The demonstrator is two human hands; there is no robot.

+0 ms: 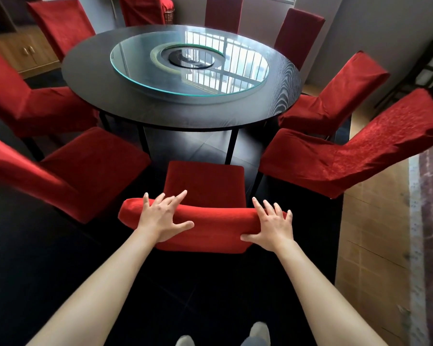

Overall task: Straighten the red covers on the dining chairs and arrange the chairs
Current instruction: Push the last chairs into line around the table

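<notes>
Directly below me stands a dining chair (205, 183) in a red cover, its seat pointing at the round table. My left hand (161, 217) lies flat on the top of its backrest, left of centre, fingers spread. My right hand (273, 224) rests on the backrest's right end, fingers spread over the top and thumb against the rear face. Neither hand pinches the cloth. Several more red-covered chairs ring the table, among them one at near left (85, 168) and one at near right (335, 161).
The dark round table (280, 101) carries a glass turntable (160, 78) in its middle. A wooden cabinet (28, 53) stands at the far left. A patterned rug (430, 221) lies on the wooden floor at the right. My feet (258, 333) show at the bottom.
</notes>
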